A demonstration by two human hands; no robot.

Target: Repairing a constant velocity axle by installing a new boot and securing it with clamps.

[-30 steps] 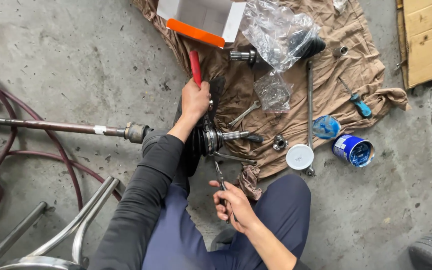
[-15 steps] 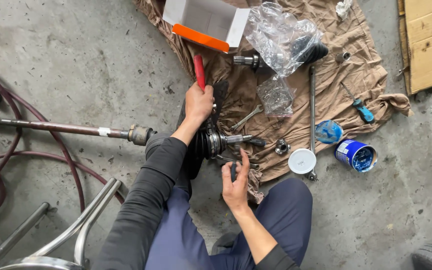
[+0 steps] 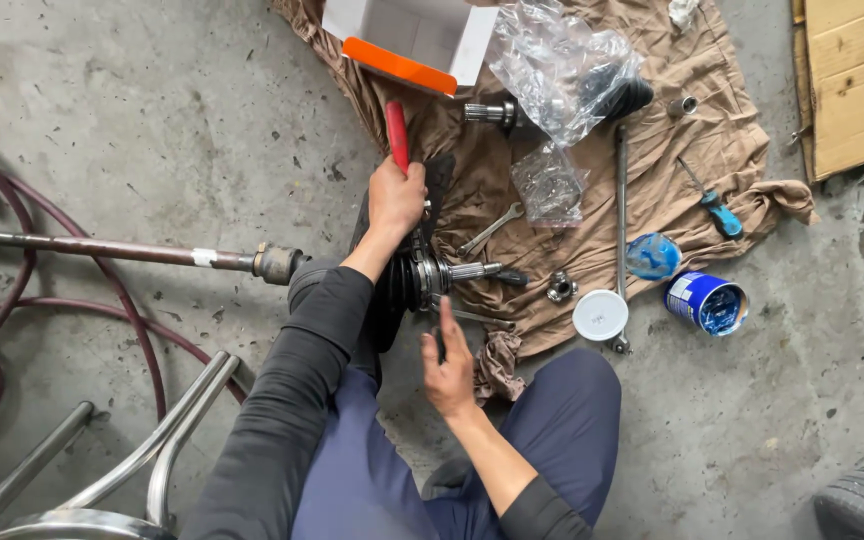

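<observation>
Left arm extended forward, left hand point(image 3: 396, 197) closed in a fist grip with knuckles up; right forearm bent inward, right hand point(image 3: 449, 365) closed, fingers curled.

Bare concrete floor point(image 3: 152, 110) open at upper left. Crowded at centre right: wrench point(image 3: 489, 229), metal rod point(image 3: 620, 200), blue tin point(image 3: 707, 303) on brown cloth point(image 3: 752, 150).
</observation>
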